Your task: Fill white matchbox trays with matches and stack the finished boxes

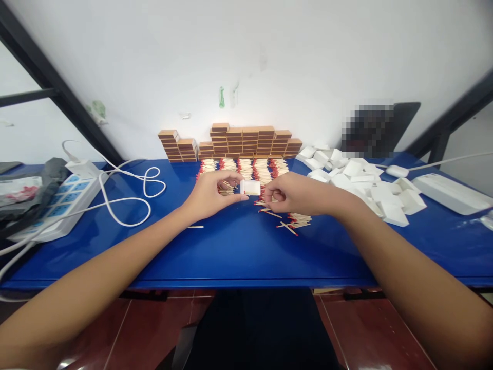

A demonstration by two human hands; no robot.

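My left hand grips a small white matchbox tray by its left end, thumb below and fingers above. A few matches seem to lie along the tray's lower edge. Just right of the tray, my right hand has its fingers curled together over the red-tipped matches; whatever they pinch is too small to make out. Rows of loose matches lie behind both hands. A smaller pile of matches sits on the blue table below my right hand.
Brown matchboxes stand stacked along the wall. A heap of white trays covers the right side, near a dark tablet-like object and a white device. On the left lie a power strip and looping white cables.
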